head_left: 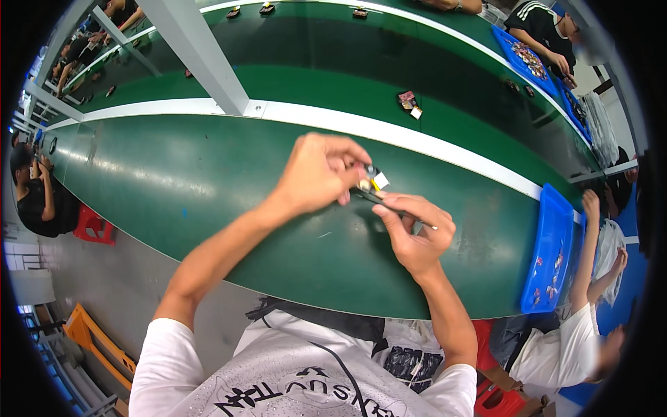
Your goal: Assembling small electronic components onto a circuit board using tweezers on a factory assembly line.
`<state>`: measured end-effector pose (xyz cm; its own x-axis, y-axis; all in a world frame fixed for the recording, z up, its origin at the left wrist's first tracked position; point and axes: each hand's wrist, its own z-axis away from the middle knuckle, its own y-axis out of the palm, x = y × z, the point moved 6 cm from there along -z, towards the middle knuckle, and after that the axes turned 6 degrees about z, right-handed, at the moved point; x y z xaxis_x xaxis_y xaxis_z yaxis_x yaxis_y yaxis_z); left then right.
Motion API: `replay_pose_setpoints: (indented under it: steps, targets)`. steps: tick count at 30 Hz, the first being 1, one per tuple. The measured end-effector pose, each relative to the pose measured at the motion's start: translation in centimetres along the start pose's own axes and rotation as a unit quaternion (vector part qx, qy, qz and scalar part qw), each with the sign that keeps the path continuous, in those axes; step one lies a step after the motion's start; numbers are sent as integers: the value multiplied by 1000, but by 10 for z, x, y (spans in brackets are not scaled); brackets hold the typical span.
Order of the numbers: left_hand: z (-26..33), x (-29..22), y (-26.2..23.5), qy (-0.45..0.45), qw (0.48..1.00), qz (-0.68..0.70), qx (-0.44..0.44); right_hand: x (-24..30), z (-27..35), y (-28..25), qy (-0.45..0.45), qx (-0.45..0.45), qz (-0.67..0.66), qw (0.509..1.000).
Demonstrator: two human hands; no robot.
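My left hand [318, 172] reaches over the green worktable [243, 167], its fingers pinched round a small dark piece [372, 171] with a white tag and a yellow patch. Most of that piece is covered by my fingers, so its kind does not show. My right hand [421, 233] grips a thin dark pen-like tool [369, 197]. The tool's far end lies close against the piece, and its pale butt end sticks out past my right fingers. Both hands are held just above the tabletop.
Beyond a white rail, a green conveyor belt [278, 83] carries small dark pieces, one tagged white [408, 102]. A grey post [201, 55] rises from the rail. At right stands a blue tray [549, 257] with small parts. Co-workers sit at left, right and far right.
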<state>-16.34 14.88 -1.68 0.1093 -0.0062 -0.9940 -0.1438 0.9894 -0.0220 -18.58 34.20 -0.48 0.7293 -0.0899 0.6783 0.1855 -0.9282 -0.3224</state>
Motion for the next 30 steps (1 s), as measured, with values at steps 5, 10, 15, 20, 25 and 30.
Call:
replay_pose_setpoints:
  steps: [5,10,15,20,25,30]
  targets:
    - [-102,-13,-67,70,977,-141,-144,-8,-4,-18,26,-39,13,999]
    - [-127,6,-155,62,868,-375,-319,-6,-7,-7,7,-27,25,999]
    - [-144,-29,-120,160,757,-508,-378,-4,-2,-12,-9,-21,45,999]
    - [-199,-6,-29,80,938,-335,-33,-3,3,-5,-23,3,36,999]
    - [-215,-7,-1,46,916,-398,-32,-4,-2,-9,-21,16,60,998]
    - [-199,1,-11,-71,986,-148,18,-4,-1,-6,1,12,44,999]
